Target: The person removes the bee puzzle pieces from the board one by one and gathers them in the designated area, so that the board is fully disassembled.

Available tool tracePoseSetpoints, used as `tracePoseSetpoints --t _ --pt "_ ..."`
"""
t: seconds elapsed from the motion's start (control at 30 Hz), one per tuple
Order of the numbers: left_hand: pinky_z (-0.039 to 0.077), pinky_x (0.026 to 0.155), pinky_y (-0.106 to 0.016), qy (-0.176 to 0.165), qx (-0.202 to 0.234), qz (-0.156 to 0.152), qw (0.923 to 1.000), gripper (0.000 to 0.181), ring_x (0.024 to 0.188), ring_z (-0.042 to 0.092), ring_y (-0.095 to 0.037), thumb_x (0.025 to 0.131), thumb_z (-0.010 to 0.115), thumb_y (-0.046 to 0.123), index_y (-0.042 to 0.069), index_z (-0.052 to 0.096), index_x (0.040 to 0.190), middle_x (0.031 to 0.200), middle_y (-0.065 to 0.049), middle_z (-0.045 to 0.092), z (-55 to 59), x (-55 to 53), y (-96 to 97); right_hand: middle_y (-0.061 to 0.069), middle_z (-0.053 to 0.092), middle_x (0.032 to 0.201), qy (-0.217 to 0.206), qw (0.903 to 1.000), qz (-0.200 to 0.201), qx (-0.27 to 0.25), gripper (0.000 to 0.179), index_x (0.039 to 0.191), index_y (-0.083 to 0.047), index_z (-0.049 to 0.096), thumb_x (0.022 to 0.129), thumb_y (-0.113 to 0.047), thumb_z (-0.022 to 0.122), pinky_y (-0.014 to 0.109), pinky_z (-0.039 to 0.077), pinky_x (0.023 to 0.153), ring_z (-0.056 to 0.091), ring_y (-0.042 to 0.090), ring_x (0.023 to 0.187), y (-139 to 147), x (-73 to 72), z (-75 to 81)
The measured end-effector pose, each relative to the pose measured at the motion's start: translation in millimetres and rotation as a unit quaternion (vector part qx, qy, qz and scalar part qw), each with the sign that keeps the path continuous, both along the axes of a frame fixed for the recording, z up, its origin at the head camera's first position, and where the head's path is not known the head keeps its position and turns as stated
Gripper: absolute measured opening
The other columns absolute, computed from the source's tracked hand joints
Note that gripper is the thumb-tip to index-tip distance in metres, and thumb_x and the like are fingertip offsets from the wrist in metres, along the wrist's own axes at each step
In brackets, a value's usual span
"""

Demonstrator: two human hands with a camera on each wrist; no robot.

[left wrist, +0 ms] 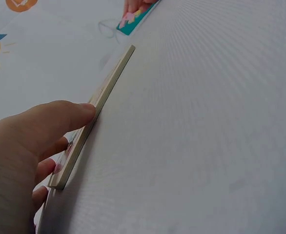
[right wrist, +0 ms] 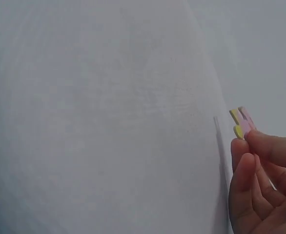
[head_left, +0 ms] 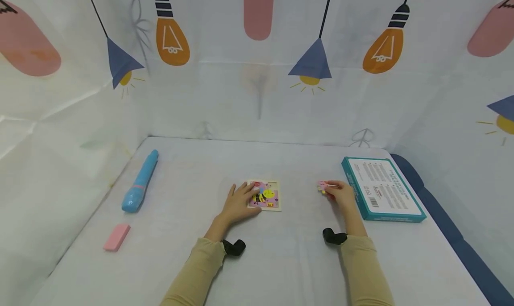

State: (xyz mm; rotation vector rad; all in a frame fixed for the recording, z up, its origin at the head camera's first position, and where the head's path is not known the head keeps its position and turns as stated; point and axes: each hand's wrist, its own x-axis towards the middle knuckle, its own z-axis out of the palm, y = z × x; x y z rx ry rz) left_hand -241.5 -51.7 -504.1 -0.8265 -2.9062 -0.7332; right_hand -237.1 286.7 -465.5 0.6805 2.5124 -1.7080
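A small square wooden jigsaw puzzle [head_left: 270,197] with a yellow and black bee picture on pink lies flat on the table, mid-view. Bare wood shows in its upper right corner. My left hand [head_left: 238,203] rests spread over its left side, with the thumb [left wrist: 77,115] along the near edge. To the right, my right hand [head_left: 341,195] pinches a pink and yellow puzzle piece [right wrist: 244,122] between thumb and fingertips, raised off the table. The same puzzle piece [head_left: 322,186] appears left of the fingers in the head view.
A teal and white box [head_left: 385,188] lies just right of my right hand. Far left are a blue microphone-shaped object [head_left: 140,181] and a pink block [head_left: 117,237]. Printed cloth walls [head_left: 225,101] enclose the white table [head_left: 297,261].
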Motion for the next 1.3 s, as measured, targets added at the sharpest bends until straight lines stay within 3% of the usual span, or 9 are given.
tracePoseSetpoints --t 0.33,0.47,0.6,1.03,1.17,1.3 --pt "0.008 0.110 -0.053 0.009 0.002 -0.003 1.0000 0.062 0.137 0.027 -0.028 0.078 0.061 0.048 0.016 0.053 0.131 0.146 -0.003 0.037 1.9 2.0 0.3 0.011 0.056 0.105 -0.031 0.9987 -0.041 -0.003 0.039 0.126 0.000 0.053 0.090 -0.015 0.058 0.013 0.045 0.055 0.053 0.006 0.067 11 -0.8 -0.8" --pt "0.009 0.110 -0.054 0.009 0.001 -0.003 1.0000 0.062 0.136 0.027 -0.029 0.079 0.061 0.048 0.016 0.053 0.131 0.146 -0.004 0.037 2.8 2.7 0.3 0.009 0.059 0.097 -0.030 0.9984 -0.046 0.011 0.037 0.122 0.002 0.056 0.089 -0.015 0.059 0.014 0.045 0.054 0.053 0.006 0.065 14 -0.8 -1.8" --pt "0.009 0.110 -0.054 0.011 0.002 -0.002 0.9999 0.062 0.136 0.027 -0.029 0.078 0.061 0.048 0.016 0.054 0.131 0.145 -0.004 0.038 3.0 2.7 0.2 0.006 0.062 0.086 -0.023 0.9979 -0.046 0.039 0.035 0.118 0.003 0.058 0.087 -0.013 0.061 0.015 0.045 0.053 0.053 0.005 0.061 15 -1.5 -2.8" --pt "0.008 0.111 -0.053 0.007 0.000 -0.003 1.0000 0.062 0.137 0.026 -0.028 0.079 0.062 0.047 0.016 0.053 0.131 0.146 -0.003 0.037 3.9 2.0 0.5 0.011 0.063 0.087 -0.024 0.9948 -0.027 0.095 0.030 0.113 0.004 0.060 0.088 -0.012 0.059 0.016 0.043 0.051 0.053 0.008 0.061 15 -3.5 -3.3" --pt "0.008 0.110 -0.053 0.007 0.002 -0.004 1.0000 0.062 0.137 0.027 -0.029 0.079 0.062 0.047 0.015 0.053 0.131 0.146 -0.004 0.038 4.1 2.3 0.8 0.011 0.061 0.091 -0.018 0.9963 -0.037 0.075 0.034 0.118 0.003 0.058 0.088 -0.013 0.059 0.015 0.043 0.051 0.053 0.007 0.060 14 -3.3 -2.6" --pt "0.009 0.110 -0.054 0.011 0.001 -0.004 0.9999 0.062 0.136 0.027 -0.030 0.079 0.062 0.047 0.015 0.053 0.131 0.145 -0.005 0.038 2.8 3.1 0.4 0.008 0.062 0.092 -0.010 0.9988 -0.046 0.014 0.038 0.124 0.000 0.055 0.089 -0.014 0.058 0.016 0.047 0.054 0.056 0.006 0.061 9 -3.3 1.0"
